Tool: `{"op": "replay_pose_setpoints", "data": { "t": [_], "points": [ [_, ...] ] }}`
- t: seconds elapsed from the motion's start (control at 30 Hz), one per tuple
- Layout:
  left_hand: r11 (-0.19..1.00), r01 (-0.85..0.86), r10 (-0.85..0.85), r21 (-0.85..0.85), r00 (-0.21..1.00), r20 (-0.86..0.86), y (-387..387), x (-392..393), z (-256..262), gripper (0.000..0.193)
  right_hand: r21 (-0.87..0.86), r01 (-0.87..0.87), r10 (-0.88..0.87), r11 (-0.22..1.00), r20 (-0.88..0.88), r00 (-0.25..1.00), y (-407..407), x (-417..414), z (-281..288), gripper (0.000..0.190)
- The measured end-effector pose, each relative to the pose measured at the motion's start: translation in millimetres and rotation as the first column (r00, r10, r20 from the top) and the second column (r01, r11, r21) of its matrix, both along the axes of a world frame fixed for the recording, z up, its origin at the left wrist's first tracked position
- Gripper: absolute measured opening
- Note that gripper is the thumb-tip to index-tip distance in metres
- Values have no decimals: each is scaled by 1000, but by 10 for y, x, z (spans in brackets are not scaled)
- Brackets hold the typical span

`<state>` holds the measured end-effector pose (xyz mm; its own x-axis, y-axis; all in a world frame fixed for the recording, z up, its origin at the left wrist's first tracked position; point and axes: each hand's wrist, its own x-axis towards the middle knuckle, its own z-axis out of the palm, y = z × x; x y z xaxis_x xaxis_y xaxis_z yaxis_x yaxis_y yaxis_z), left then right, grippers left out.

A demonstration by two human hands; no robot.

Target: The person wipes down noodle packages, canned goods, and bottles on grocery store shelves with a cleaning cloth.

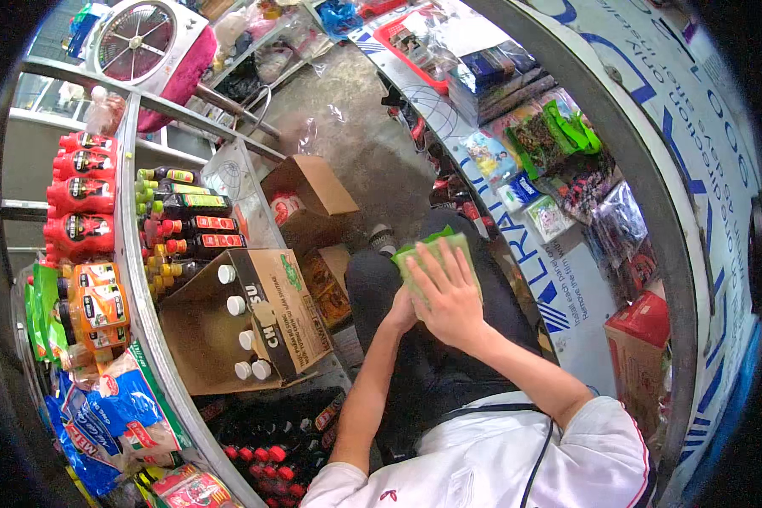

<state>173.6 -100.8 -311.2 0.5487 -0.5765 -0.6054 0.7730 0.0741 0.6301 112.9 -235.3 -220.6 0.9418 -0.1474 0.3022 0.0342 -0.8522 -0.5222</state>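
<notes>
A green plastic packet (413, 253) lies between my two hands, above my lap in dark trousers. My right hand (447, 298) rests flat on top of it with the fingers spread. Under the packet's near left side is my left hand (403, 311); its fingers are mostly hidden by the packet and my right hand, but it supports the packet from below. What the packet contains cannot be made out.
Left of me, an open cardboard box (292, 305) holds white-capped bottles beside metal shelving (143, 305) of sauce bottles. Dark bottles with red caps (270, 454) stand below. A counter (584, 305) with packaged goods and a red basket (441, 86) curves along the right.
</notes>
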Motion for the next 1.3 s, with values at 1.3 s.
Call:
{"op": "replay_pose_setpoints", "data": {
  "t": [1.3],
  "points": [
    [649, -224, -90, -727, 927, -365, 196, 101, 165, 65, 992, 88, -107, 89, -78, 991, -923, 398, -405, 53]
  ]
}}
